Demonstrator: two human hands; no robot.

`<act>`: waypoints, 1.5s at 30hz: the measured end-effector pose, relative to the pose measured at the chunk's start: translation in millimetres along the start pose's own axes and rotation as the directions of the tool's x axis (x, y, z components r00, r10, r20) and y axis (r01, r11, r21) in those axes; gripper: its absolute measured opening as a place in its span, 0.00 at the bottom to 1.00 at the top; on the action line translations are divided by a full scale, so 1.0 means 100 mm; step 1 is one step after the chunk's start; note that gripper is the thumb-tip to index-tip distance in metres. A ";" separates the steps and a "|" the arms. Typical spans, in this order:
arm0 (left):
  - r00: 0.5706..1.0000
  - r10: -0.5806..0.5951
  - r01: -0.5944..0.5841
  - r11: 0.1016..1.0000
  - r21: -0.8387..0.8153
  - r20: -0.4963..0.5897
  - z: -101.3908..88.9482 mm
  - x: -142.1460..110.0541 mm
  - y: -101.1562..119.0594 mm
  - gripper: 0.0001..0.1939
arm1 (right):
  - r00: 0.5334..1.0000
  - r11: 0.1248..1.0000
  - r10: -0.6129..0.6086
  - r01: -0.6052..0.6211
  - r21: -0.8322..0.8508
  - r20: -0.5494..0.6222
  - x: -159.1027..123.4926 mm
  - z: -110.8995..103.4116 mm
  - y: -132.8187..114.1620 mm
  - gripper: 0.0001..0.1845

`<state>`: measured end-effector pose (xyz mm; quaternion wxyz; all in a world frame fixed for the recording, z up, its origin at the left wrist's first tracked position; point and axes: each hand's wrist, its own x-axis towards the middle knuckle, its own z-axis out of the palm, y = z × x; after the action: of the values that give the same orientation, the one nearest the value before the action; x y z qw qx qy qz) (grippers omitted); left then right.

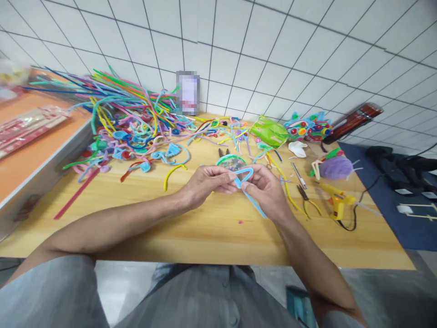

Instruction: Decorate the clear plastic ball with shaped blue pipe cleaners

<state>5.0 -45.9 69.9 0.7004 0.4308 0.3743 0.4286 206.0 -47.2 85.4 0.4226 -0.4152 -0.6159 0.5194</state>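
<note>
A light blue pipe cleaner (pixel 246 172) is bent into a narrow loop between my two hands, just above the table. My left hand (pixel 213 181) pinches it at its left side with thumb and fingers. From the other side, my right hand (pixel 268 189) grips the same pipe cleaner, and its straight tail slants down to the right below the thumb. Right behind the hands lies a round clear disc (pixel 227 160) with a green rim, partly covered by my fingers. A yellow pipe cleaner (pixel 173 172) curves on the table left of my hands.
A big heap of coloured pipe cleaners (pixel 136 118) fills the back left. Pliers (pixel 303 197), a utility knife (pixel 299 175), a yellow glue gun (pixel 337 200) and a purple fuzzy ball (pixel 336 168) lie at right. A phone (pixel 188 93) leans against the tiled wall. An orange-topped box (pixel 73 132) stands left.
</note>
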 end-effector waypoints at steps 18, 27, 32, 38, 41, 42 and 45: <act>0.924 0.349 -0.380 0.799 0.466 0.156 0.04 -0.15 0.12 0.09 | 0.991 0.998 -0.064 0.062 -0.016 -0.115 -0.11 0.04 -0.01 0.19; 0.976 0.068 -0.097 0.987 0.132 0.208 0.04 -0.08 0.14 0.13 | 0.984 0.985 -0.153 0.144 -0.097 -0.091 -0.14 0.09 -0.02 0.10; 0.970 0.140 -0.171 0.974 0.147 0.200 0.03 -0.06 0.10 0.15 | 0.965 0.967 -0.209 0.180 -0.182 -0.157 -0.17 0.10 0.01 0.12; 0.966 0.134 -0.178 0.964 0.196 0.221 -0.03 0.00 0.09 0.20 | 0.994 0.993 -0.084 0.078 -0.086 -0.075 -0.11 0.06 -0.08 0.11; 0.968 0.123 -0.174 0.957 0.230 0.219 -0.04 0.00 0.10 0.18 | 0.998 0.998 -0.053 0.052 -0.032 -0.021 -0.06 0.05 -0.10 0.08; 0.970 0.119 -0.169 0.957 0.235 0.212 -0.04 0.00 0.10 0.18 | 0.998 0.998 -0.056 0.056 -0.025 -0.007 -0.05 0.04 -0.09 0.07; 0.973 0.128 -0.170 0.959 0.226 0.190 -0.04 0.00 0.10 0.17 | 0.992 0.990 -0.124 0.123 -0.068 -0.015 -0.03 0.04 -0.06 0.05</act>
<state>-1.5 -42.3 78.0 0.6384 0.5752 0.3276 0.3928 202.3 -51.7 90.3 0.4458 -0.3953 -0.6533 0.4671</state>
